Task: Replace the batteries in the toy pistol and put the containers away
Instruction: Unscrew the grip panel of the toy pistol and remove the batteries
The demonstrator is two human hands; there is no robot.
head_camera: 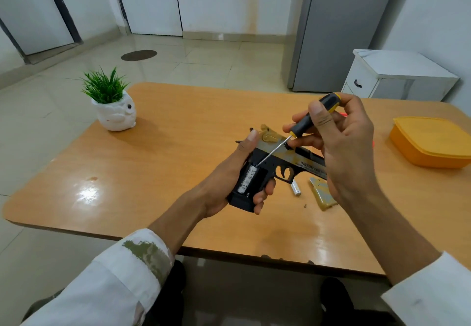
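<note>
My left hand point(230, 172) grips the black-and-gold toy pistol point(274, 158) by its grip, just above the table. The grip's side is open and a white battery point(247, 179) sits in the compartment. My right hand point(339, 142) holds a black-and-yellow screwdriver point(312, 117), whose metal tip touches the top end of that battery. A loose silver battery point(296, 188) lies on the table under the trigger guard. Beside it lies the gold compartment cover point(321, 193), with a tiny dark screw point(305, 206) close by.
An orange lidded container point(433, 142) stands at the table's right edge. A small green plant in a white pot point(113, 106) stands at the far left of the wooden table point(153, 172). A white cabinet point(397, 75) and a grey fridge are behind.
</note>
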